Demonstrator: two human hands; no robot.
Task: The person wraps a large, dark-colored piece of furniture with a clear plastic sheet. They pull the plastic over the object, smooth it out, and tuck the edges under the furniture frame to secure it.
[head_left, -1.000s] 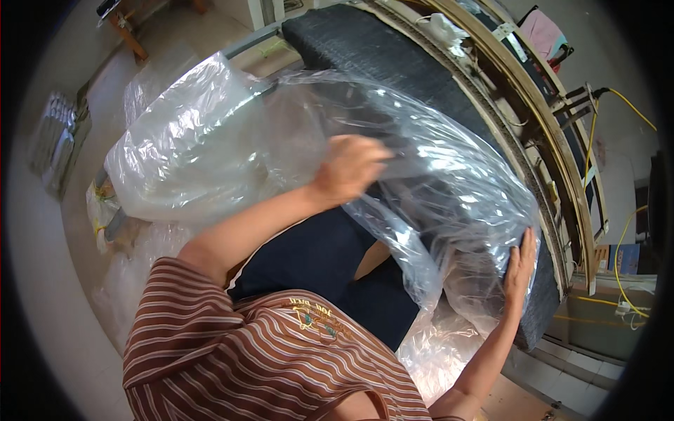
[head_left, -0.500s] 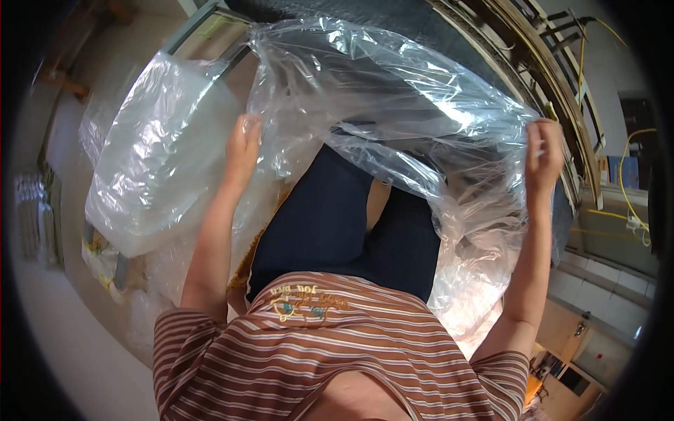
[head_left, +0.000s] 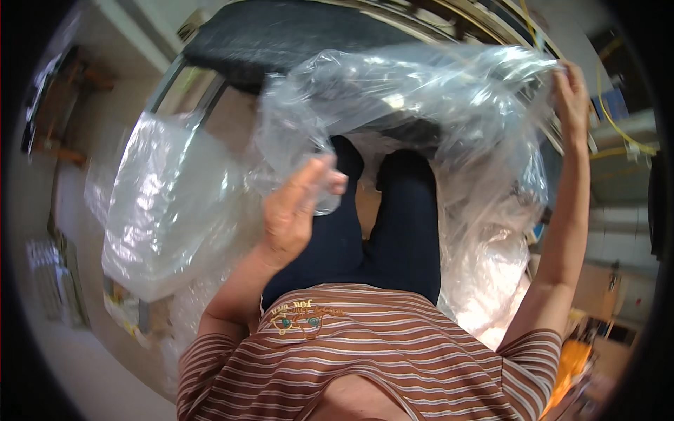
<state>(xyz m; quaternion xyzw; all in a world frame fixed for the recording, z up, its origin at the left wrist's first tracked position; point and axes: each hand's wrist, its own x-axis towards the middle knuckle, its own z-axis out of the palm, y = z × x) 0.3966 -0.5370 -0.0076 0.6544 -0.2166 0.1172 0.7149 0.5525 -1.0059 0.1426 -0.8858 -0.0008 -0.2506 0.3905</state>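
Note:
A clear, crinkled plastic sheet [head_left: 393, 84] stretches across in front of my knees, over a dark padded surface. At its far right corner my right hand [head_left: 572, 102] is raised, fingers closed on the plastic edge. My left hand [head_left: 298, 210] is above my left thigh, by the sheet's near left edge. Motion smears its fingers, and whether they grip the film cannot be made out. A loose end of the plastic hangs right beside those fingers.
A stack of folded clear plastic [head_left: 168, 203] rests on a grey metal frame [head_left: 166, 81] at the left. Crumpled plastic [head_left: 484, 274] is heaped beside my right thigh. The dark padded surface [head_left: 281, 31] and wooden strips lie at the far side; a yellow cable [head_left: 604, 105] hangs at right.
My left hand has come nearer my body and to the right. My right hand has moved up and outward with the plastic corner. The sheet's left part has drawn away from the metal frame.

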